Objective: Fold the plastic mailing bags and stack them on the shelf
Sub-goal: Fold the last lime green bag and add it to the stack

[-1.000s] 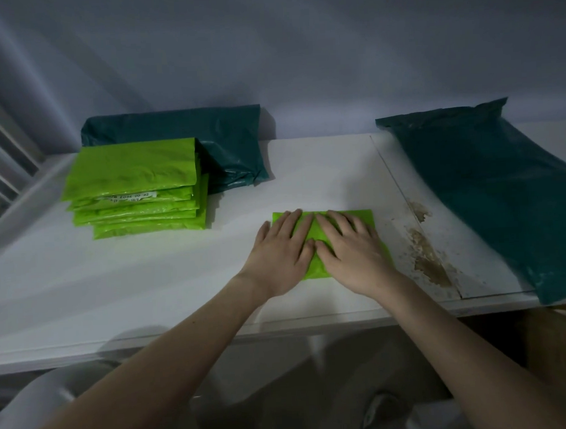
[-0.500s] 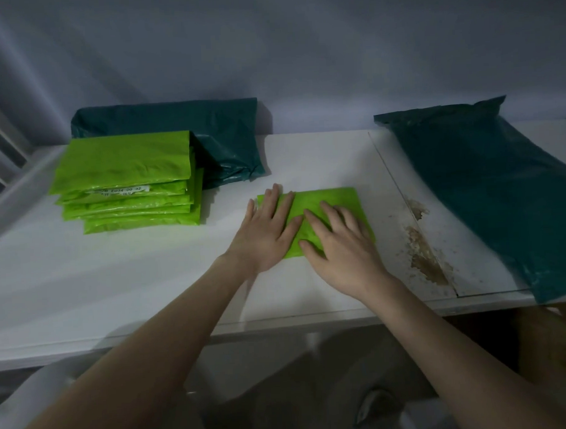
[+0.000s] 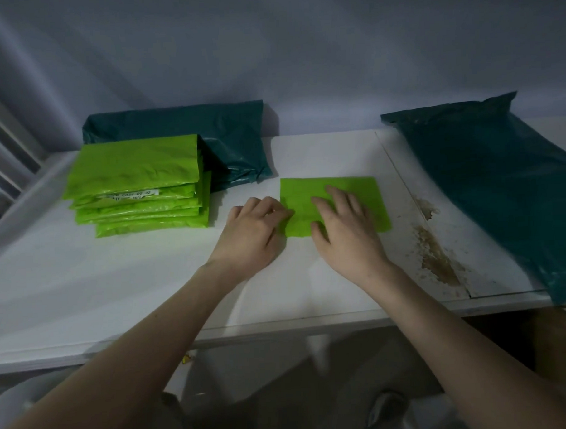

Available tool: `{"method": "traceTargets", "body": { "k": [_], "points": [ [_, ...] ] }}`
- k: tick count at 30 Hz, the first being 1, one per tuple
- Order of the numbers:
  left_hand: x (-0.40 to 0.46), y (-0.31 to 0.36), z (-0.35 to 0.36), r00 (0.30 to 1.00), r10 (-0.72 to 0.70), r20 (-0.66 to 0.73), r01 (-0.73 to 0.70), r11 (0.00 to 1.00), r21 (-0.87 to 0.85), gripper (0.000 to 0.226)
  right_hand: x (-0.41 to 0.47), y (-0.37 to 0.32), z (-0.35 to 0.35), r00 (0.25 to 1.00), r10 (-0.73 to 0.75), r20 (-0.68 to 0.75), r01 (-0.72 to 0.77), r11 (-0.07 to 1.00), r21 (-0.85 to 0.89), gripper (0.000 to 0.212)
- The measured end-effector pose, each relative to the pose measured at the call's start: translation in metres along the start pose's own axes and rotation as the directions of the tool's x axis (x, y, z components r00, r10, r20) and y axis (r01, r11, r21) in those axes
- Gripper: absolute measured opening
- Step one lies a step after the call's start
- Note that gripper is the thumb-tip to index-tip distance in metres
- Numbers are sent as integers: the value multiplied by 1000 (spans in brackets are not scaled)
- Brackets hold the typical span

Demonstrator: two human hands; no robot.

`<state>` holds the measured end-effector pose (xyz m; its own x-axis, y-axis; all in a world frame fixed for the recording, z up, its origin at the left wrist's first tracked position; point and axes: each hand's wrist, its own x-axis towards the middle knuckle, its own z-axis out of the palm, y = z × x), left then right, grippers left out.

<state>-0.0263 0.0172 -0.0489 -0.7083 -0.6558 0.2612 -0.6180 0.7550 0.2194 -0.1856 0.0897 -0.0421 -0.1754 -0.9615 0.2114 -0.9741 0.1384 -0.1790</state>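
Observation:
A folded bright green mailing bag (image 3: 306, 193) lies flat on the white shelf (image 3: 116, 286) near its middle. My left hand (image 3: 253, 235) rests at the bag's left edge with its fingers curled onto that edge. My right hand (image 3: 344, 231) lies palm down on the bag, fingers spread, covering its lower middle. A stack of several folded green bags (image 3: 137, 185) stands on the shelf to the left, with a white label on one of them.
A dark teal bag (image 3: 226, 135) lies behind the green stack against the wall. A large dark teal bag (image 3: 501, 185) covers the shelf's right end and hangs over its front edge. Brown stains (image 3: 436, 256) mark the surface right of the folded bag.
My left hand has slid off the top of the bag to its left edge and curled its fingers there. My right hand stays pressed on the bag.

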Motion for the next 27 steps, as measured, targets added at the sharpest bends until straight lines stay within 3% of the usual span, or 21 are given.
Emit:
{"method": "traceTargets", "body": {
  "k": [2, 6, 14, 20, 27],
  "points": [
    [-5, 2, 3, 1000, 29, 2, -29, 996, 83, 44, -5, -10, 0, 997, -55, -50, 54, 998, -33, 40],
    [-13, 8, 13, 999, 25, 24, -28, 986, 162, 40, -17, -22, 6, 993, -115, 12, 116, 985, -130, 47],
    [-14, 26, 18, 1000, -27, -6, 27, 963, 267, 47, -19, -24, 5, 997, -76, 20, 78, 981, -178, 53],
    [-10, 33, 20, 998, -48, -45, 60, 936, 347, 51, -19, -20, 4, 999, -19, 37, 27, 973, -231, 45],
    [-6, 44, 17, 994, -100, 31, 80, 916, 394, 62, -23, -5, -2, 999, -14, 50, 23, 983, -180, 42]
  ]
}}
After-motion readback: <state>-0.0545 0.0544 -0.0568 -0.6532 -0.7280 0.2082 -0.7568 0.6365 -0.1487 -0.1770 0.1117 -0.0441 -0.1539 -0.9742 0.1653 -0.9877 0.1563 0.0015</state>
